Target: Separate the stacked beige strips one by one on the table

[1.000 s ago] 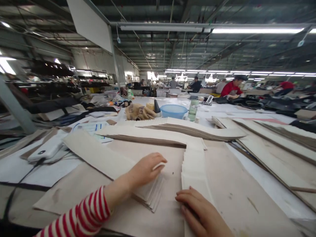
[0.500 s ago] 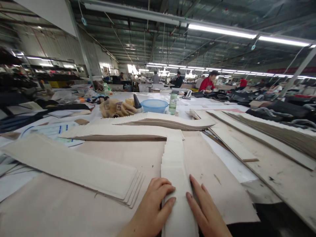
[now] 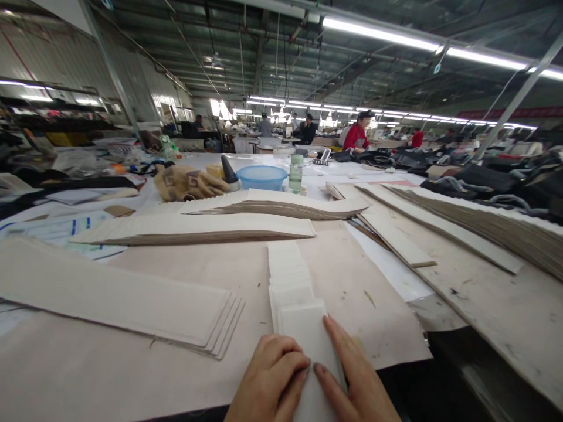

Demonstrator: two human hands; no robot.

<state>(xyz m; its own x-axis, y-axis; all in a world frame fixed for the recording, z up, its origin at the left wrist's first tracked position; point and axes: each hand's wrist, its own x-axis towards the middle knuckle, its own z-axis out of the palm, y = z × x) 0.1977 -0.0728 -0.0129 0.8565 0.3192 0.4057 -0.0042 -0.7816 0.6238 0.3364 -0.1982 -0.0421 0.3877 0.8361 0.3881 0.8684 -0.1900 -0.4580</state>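
Note:
A stack of long off-white card-like strips (image 3: 303,319) lies lengthwise in front of me, its far part fanned out in small steps. My left hand (image 3: 275,375) grips its left edge with bent fingers. On the other side my right hand (image 3: 349,375) holds the right edge, thumb on the top face and fingers along the side. The near end of the strips runs out of the picture. Just beyond lies a crosswise pile of similar strips (image 3: 220,227), with another fanned pile (image 3: 281,202) behind it. Several wider pale pieces (image 3: 114,293) lie overlapped at the left.
Pinkish sheeting (image 3: 211,264) covers the table. Behind stand a blue basin (image 3: 261,177), a green bottle (image 3: 296,173) and a patterned tan cloth (image 3: 189,183). More strips (image 3: 484,220) lie on a board at right. A person in red (image 3: 355,138) is far back.
Both hands have drawn the upper strips toward me. Their far end now sits nearer, and the fanned strips no longer reach over the crosswise pile. The view has shifted slightly.

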